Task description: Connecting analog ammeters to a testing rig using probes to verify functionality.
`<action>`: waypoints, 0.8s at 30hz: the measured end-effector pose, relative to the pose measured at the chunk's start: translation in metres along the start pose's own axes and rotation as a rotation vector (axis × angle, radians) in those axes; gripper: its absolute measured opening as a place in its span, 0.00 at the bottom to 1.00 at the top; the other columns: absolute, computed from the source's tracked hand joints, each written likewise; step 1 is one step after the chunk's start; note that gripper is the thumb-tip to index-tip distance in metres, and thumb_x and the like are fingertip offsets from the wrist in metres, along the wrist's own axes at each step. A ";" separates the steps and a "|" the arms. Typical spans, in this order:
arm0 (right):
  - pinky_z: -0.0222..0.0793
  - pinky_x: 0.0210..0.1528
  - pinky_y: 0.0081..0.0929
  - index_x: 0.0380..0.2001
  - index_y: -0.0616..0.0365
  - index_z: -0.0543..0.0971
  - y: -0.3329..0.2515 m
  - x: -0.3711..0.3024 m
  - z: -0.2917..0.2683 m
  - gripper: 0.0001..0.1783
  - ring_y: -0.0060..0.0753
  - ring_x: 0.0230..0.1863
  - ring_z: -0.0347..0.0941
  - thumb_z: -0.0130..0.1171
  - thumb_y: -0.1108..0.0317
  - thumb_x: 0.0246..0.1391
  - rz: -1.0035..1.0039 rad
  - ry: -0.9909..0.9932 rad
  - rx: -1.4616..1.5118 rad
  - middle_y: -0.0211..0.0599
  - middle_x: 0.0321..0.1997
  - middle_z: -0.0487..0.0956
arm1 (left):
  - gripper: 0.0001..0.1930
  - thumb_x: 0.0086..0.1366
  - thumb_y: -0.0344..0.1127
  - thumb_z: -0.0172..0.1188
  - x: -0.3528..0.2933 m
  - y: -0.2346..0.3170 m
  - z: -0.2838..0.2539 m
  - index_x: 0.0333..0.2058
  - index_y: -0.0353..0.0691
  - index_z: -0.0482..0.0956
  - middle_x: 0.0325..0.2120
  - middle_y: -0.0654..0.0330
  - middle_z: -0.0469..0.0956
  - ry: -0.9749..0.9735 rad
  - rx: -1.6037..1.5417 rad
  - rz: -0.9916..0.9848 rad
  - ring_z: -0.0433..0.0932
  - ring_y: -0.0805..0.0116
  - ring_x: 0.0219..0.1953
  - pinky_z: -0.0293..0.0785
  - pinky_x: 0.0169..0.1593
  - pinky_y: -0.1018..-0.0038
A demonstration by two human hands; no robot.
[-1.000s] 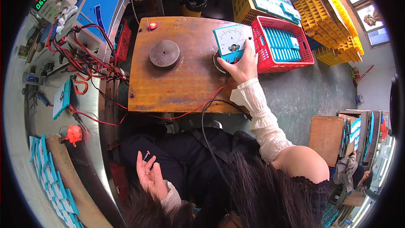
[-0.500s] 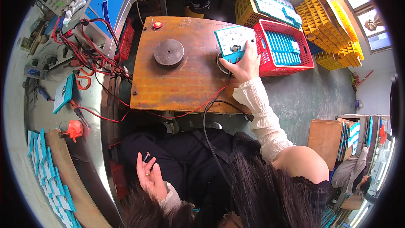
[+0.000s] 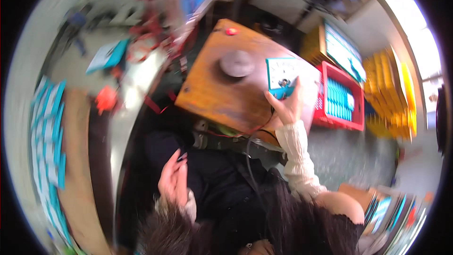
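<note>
My right hand (image 3: pixel 290 106) grips the lower part of a panel meter (image 3: pixel 282 72) with a white dial and teal edges. The meter tilts up over the right side of a wooden table (image 3: pixel 212 97), and a dark cable runs down below it. Closer to me, my left hand (image 3: pixel 172 182) hovers over my lap with its fingers bent together. A small dark piece (image 3: pixel 182 157) shows at its fingertips, too blurred to name. On the table lies a dark round disc (image 3: pixel 237 63), left of the meter.
Beyond the table's right edge is a red crate (image 3: pixel 339 119) of teal meters. Yellow trays (image 3: pixel 384 89) are stacked further right. A bench on the left holds another meter (image 3: pixel 107 56), an orange-red lump (image 3: pixel 106 99) and rows of meters (image 3: pixel 47 146).
The view has swung left, so the table appears turned and further right, with much blur. My right hand still grips the meter. The fingers of my left hand have drawn closer together.
</note>
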State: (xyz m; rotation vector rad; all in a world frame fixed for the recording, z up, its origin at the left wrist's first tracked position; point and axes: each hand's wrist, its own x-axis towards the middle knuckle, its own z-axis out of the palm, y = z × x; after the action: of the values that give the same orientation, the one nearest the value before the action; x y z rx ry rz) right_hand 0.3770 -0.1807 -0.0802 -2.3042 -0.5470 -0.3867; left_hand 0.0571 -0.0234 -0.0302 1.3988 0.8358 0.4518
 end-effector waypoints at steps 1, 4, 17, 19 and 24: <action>0.61 0.58 0.42 0.60 0.76 0.54 -0.025 -0.006 0.005 0.59 0.55 0.54 0.65 0.77 0.57 0.30 -0.098 -0.023 0.064 0.59 0.52 0.68 | 0.22 0.66 0.26 0.52 0.006 0.008 0.009 0.59 0.32 0.65 0.46 0.56 0.76 -0.011 -0.069 -0.049 0.74 0.73 0.47 0.68 0.52 0.79; 0.61 0.59 0.38 0.63 0.74 0.51 -0.114 -0.045 0.011 0.61 0.51 0.58 0.63 0.78 0.62 0.29 -0.164 -0.422 0.509 0.58 0.56 0.64 | 0.23 0.65 0.24 0.53 0.005 0.029 0.025 0.59 0.31 0.64 0.45 0.55 0.76 0.007 -0.002 0.097 0.75 0.73 0.46 0.69 0.49 0.79; 0.73 0.35 0.17 0.56 0.72 0.60 -0.230 -0.138 0.003 0.31 0.25 0.34 0.78 0.63 0.79 0.51 0.395 -1.712 0.839 0.41 0.37 0.79 | 0.20 0.64 0.25 0.57 -0.088 0.001 -0.082 0.54 0.29 0.65 0.35 0.56 0.79 0.459 -0.378 0.080 0.76 0.75 0.33 0.73 0.37 0.80; 0.72 0.32 0.14 0.54 0.72 0.62 -0.234 -0.144 0.003 0.28 0.21 0.31 0.77 0.62 0.80 0.52 0.379 -1.721 0.776 0.39 0.33 0.80 | 0.20 0.65 0.26 0.56 -0.095 0.001 -0.086 0.54 0.30 0.64 0.34 0.56 0.79 0.453 -0.386 0.079 0.76 0.75 0.33 0.72 0.37 0.79; 0.70 0.32 0.13 0.58 0.71 0.55 -0.238 -0.157 0.011 0.36 0.18 0.28 0.74 0.63 0.80 0.51 0.141 -1.482 0.917 0.36 0.31 0.78 | 0.20 0.66 0.28 0.55 -0.090 -0.008 -0.077 0.55 0.32 0.62 0.34 0.54 0.80 0.531 -0.613 0.070 0.77 0.74 0.32 0.71 0.37 0.79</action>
State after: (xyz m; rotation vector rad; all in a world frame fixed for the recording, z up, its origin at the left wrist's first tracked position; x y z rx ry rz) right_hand 0.1258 -0.0615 -0.0154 -1.3251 -0.9264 1.4585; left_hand -0.0596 -0.0378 -0.0130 0.7414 0.9620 1.0646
